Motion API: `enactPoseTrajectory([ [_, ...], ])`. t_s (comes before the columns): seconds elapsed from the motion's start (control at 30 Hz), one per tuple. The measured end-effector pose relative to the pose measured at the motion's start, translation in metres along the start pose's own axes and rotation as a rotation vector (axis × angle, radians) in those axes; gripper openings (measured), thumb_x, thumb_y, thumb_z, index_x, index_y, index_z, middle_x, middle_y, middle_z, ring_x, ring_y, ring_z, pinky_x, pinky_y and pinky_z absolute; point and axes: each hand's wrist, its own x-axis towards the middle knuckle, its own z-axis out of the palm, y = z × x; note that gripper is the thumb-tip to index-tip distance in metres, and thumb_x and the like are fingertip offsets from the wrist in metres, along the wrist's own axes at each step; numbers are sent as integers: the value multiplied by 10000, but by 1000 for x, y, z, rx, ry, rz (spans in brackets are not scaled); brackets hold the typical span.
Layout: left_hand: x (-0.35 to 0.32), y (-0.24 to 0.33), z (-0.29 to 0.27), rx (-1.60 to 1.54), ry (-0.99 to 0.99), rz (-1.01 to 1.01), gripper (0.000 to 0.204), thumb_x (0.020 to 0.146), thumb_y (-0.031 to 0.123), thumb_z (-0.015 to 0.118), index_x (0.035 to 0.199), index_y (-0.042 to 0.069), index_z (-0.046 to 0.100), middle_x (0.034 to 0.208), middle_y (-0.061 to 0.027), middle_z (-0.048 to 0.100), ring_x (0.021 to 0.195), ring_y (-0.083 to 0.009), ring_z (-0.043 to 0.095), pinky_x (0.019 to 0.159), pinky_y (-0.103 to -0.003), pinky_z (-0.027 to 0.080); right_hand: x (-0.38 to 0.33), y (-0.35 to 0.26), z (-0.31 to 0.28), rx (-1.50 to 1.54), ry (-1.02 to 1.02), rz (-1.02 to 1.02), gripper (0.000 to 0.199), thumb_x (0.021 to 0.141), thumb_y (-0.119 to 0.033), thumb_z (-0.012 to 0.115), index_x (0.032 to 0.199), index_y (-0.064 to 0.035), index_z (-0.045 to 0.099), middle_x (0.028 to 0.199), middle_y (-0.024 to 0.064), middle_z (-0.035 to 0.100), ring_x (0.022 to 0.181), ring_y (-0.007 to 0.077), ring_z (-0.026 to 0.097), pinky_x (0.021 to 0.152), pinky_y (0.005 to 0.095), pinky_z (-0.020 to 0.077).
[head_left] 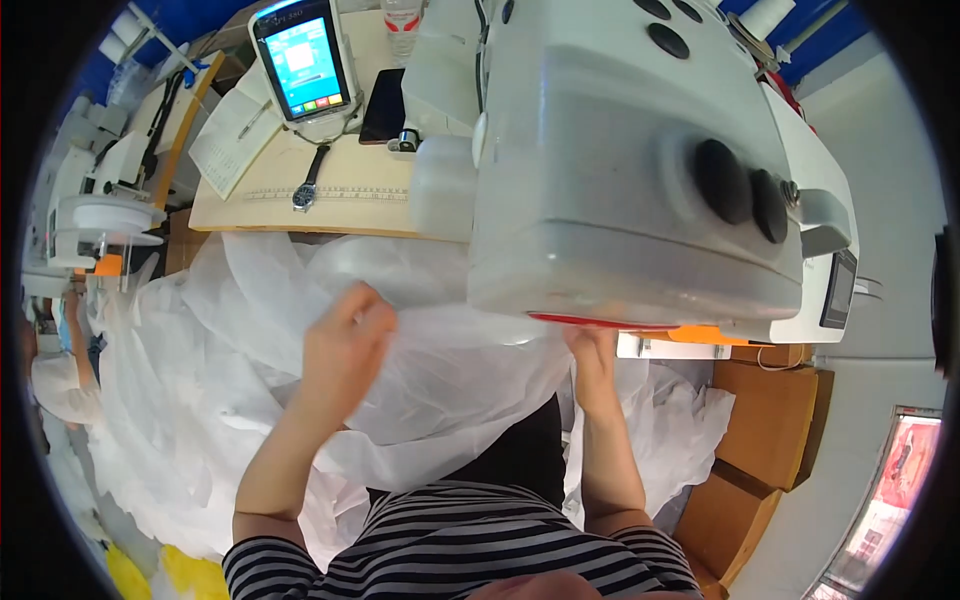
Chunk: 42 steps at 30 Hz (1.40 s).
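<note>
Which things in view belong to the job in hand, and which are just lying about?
Likely part of the job:
sheer white fabric, at the left hand
large pale machine, partly hiding the right hand
lit screen, possibly the machine's

Apparently just lying about:
wristwatch
dark phone
open notebook with a pen
clear bottle

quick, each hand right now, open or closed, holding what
Left hand: closed, apparently pinching sheer white fabric.
Right hand: partly hidden under the machine; grip cannot be told.
</note>
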Motion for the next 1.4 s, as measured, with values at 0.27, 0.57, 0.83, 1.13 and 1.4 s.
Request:
enactPoseTrajectory([
  [0.27,6,-69,27,99,210,-45,146,678,-27,584,743,79,507,800,-86,574,644,-292,586,529,-392,460,3,22,40,-261,118,-38,328,880,-38,480,1206,-18,455,1127,83,461,1043,191,436,920,296,350],
  [0.57,-75,-49,-14,-413,-904,-61,172,789,173,583,743,8,602,599,-106,593,555,-260,587,549,-377,451,16,37,9,-309,209,-152,320,952,-139,501,1230,10,444,1083,140,542,989,225,527,866,313,417],
  [0.83,-75,-149,52,-148,-16,-208,101,731,84,544,798,11,566,716,-173,597,710,-353,597,607,-433,462,30,10,1,-411,293,-337,289,933,-203,536,1140,-2,514,1002,159,580,872,230,554,762,367,447],
  [1.13,-64,-156,-41,-782,285,-361,267,709,-51,440,905,3,613,915,-51,580,888,-151,528,794,-253,414,2,-2,7,-489,281,-157,388,896,-118,579,1218,-5,393,1058,114,467,872,225,481,852,345,415],
  [1.4,-27,-86,-61,199,200,-156,382,705,-159,436,1002,16,600,904,-133,553,850,-288,556,770,-299,442,13,-18,10,-544,131,-95,232,900,-21,524,1130,15,511,935,149,586,849,201,555,794,271,430],
])
